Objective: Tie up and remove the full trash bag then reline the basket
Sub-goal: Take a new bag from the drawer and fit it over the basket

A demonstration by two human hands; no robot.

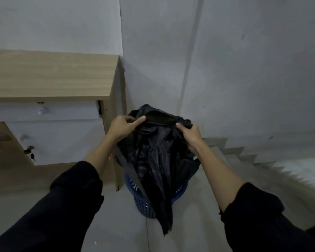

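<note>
A black plastic trash bag (156, 160) hangs above a blue mesh basket (144, 206) that stands on the floor near the wall corner. The bag's lower end droops over the basket's front. My left hand (125, 127) pinches the bag's top edge on the left. My right hand (190, 133) grips the top edge on the right. Between both hands the bag's mouth is stretched open. What is inside the basket is hidden by the bag.
A light wooden desk (49, 77) with a white drawer front and a keyed lock stands at the left, its side panel close to the basket. Grey walls meet in a corner behind. The pale tiled floor (116, 224) extends toward me.
</note>
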